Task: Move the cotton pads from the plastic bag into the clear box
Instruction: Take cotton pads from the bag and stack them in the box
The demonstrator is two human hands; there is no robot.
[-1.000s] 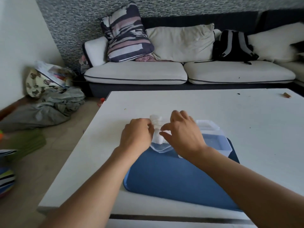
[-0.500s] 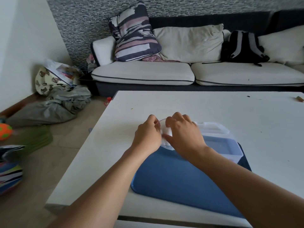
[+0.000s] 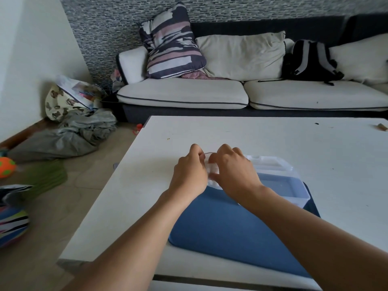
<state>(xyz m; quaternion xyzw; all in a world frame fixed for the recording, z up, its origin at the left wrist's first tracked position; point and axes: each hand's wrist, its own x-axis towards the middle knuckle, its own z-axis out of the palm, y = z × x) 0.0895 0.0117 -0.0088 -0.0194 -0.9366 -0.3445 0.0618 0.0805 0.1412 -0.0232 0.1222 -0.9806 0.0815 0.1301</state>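
Observation:
A small clear plastic bag [image 3: 212,169] of white cotton pads sits between my two hands at the far left corner of the blue tray [image 3: 226,232]. My left hand [image 3: 190,174] grips the bag's left side with curled fingers. My right hand [image 3: 235,171] pinches its right side, and the two hands almost touch. Most of the bag is hidden behind them. The clear box [image 3: 283,185] stands on the tray just right of my right hand, with its clear lid [image 3: 270,162] lying behind it.
The tray lies on a white table [image 3: 273,137] whose left edge runs close to my left arm. A small brown object [image 3: 382,127] lies at the table's far right. A sofa [image 3: 231,95] stands behind; clothes and a ball litter the floor at left.
My hands have closed in together over the bag, hiding more of it. The view has shifted so that the table and tray sit further right in the frame.

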